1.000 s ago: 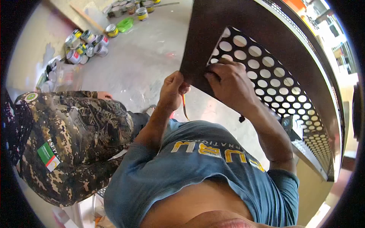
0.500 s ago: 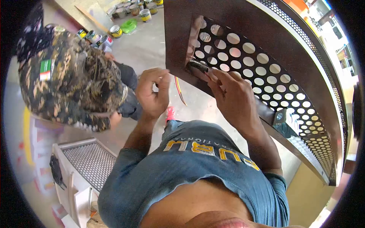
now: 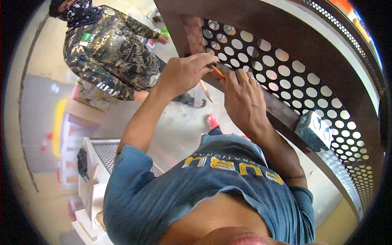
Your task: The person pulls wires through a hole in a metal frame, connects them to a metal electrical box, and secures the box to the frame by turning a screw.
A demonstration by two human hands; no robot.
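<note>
My left hand (image 3: 183, 74) reaches across to the lower edge of a dark brown panel (image 3: 179, 36) and is closed, its fingertips pinching red and yellow wires (image 3: 218, 71). A small black piece shows at those fingertips, too small to name. My right hand (image 3: 244, 98) is closed close beside it, thumb and fingers on the same wires where they pass between the two hands. A loose length of the wire (image 3: 207, 92) hangs below my left hand. Behind the hands is a black sheet with round holes (image 3: 267, 61), set in the panel.
A small dark box with a pale printed face (image 3: 314, 130) rests on the panel's lower ledge. At left, a person in a camouflage jacket (image 3: 116, 49) stands close by. A white frame with a perforated sheet (image 3: 107, 157) stands on the floor at lower left.
My left hand has moved up and right onto the wires. The dark object in my right fingers earlier is no longer clearly visible. The other person has shifted and appears more upright.
</note>
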